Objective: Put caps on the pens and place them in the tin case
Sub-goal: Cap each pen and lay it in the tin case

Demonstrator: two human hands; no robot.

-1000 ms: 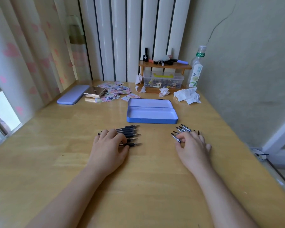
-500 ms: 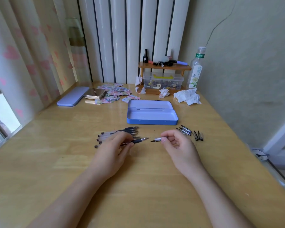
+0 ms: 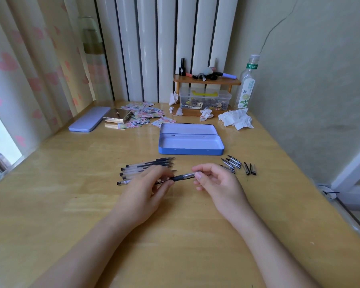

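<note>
Capping the first pen (image 3: 175,178), left hand (image 3: 141,191) gripping barrel, right hand (image 3: 216,183) pinching cap (image 3: 190,175); next, placement in the empty tin case (image 3: 190,151).

A black-gripped pen (image 3: 178,177) is held level above the table, a clear cap (image 3: 189,175) pushed over its tip. Uncapped pens (image 3: 148,167) are laid side by side at left; loose caps (image 3: 231,163) are scattered at right. The blue tin case (image 3: 190,151) is set open behind them.
</note>
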